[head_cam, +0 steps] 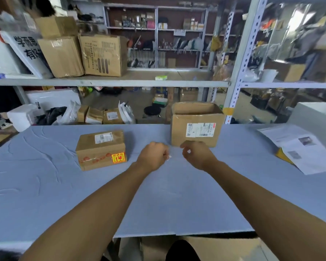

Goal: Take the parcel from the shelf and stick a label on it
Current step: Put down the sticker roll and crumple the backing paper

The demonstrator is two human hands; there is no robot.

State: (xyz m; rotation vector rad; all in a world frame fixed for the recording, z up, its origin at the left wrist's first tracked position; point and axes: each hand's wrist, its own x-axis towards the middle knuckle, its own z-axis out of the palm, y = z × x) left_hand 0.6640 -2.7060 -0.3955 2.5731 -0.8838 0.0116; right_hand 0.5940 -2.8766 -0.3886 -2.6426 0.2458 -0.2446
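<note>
Two curled hands, left hand (pixel 154 154), right hand (pixel 197 153), between small parcel (pixel 101 149), taller box (pixel 196 125)

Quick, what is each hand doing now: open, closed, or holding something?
Left hand: closed, pinching a small white scrap; what it is cannot be told.
Right hand: fingers curled; whether it holds anything cannot be told.

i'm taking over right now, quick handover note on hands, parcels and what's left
Left hand: loosely closed above the table, a small white scrap at its fingers; cannot tell if gripped.
Right hand: curled just in front of the larger box, something small and white between the fingers; unclear what.
Small parcel: on the blue table, left of the hands, with a white label on top and a yellow-red sticker on its front.
Larger box: upright, behind the right hand, shipping label on its front.
Left: possibly a label to stick; target unclear.
</note>
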